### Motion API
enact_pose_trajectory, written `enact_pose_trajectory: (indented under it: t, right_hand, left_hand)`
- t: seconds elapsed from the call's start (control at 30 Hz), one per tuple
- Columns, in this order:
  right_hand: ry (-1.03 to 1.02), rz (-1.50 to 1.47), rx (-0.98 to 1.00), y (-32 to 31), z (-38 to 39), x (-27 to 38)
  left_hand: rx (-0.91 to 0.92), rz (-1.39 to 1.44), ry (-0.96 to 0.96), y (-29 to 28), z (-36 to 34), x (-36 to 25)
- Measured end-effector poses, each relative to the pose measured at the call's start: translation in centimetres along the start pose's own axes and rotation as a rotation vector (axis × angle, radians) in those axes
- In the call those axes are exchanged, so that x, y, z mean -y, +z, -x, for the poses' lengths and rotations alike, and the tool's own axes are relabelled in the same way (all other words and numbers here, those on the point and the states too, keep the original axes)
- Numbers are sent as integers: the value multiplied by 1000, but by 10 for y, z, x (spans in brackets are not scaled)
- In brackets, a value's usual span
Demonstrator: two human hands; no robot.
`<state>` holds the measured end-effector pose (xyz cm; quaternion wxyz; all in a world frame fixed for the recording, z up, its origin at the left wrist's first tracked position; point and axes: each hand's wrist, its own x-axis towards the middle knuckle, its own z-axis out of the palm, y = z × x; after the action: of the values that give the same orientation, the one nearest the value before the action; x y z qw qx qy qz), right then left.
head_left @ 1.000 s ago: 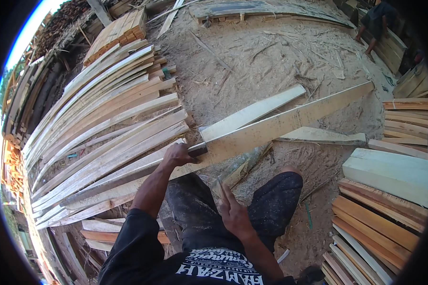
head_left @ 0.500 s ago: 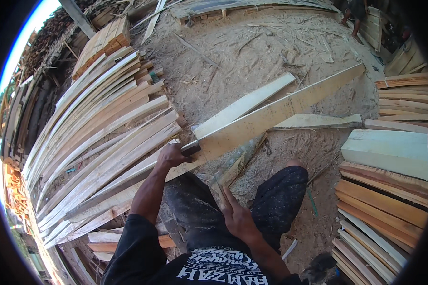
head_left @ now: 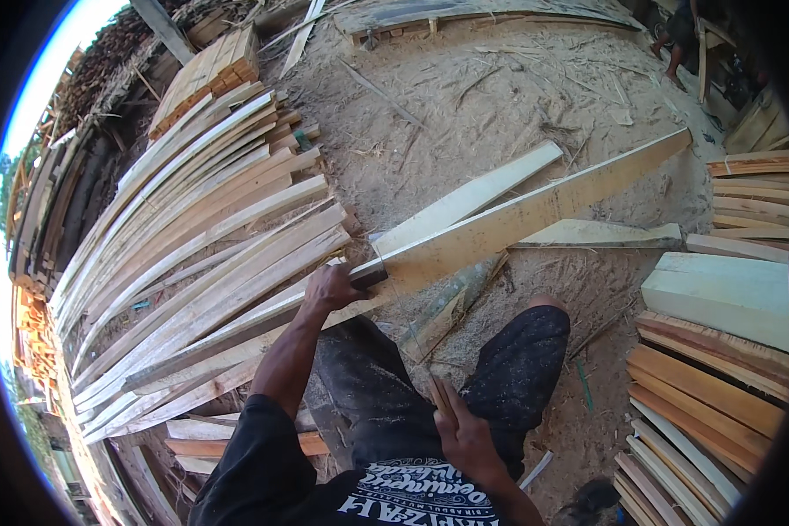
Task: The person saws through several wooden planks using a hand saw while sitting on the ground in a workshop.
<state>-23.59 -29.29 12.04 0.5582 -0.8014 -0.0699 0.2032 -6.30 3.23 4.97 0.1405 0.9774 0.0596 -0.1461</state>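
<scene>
My left hand [head_left: 329, 285] grips a dark wooden block [head_left: 368, 277] against a long pale board [head_left: 535, 210], which lies diagonally above my legs. My right hand [head_left: 465, 434] is closed around the wooden handle [head_left: 444, 399] of a saw with a thin blade [head_left: 403, 324] that runs up to the board beside the block. A shorter white plank [head_left: 465, 193] lies just behind the board, and a rough offcut [head_left: 451, 311] rests on the sawdust below it.
Stacked slats [head_left: 193, 228] spread along my left. More sawn planks [head_left: 710, 394] are piled on my right, below a pale beam [head_left: 710, 294]. A low pallet [head_left: 491, 19] stands at the back. A co-worker's bare legs [head_left: 675, 61] show at top right among leaning boards.
My right hand has moved down toward my body with the saw, while my left hand keeps its grip. At top right the co-worker and a panel have shifted.
</scene>
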Motion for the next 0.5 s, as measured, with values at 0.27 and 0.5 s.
enact_pose_trajectory:
  t: [0.27,0.5]
  right_hand:
    - [-147,42,-107,42,-171,-27]
    - [78,-43,34,-17,54,-4]
  left_hand:
    - [-61,-19,-23,-3,7,-31]
    - [57,31,-54,0,0,-3]
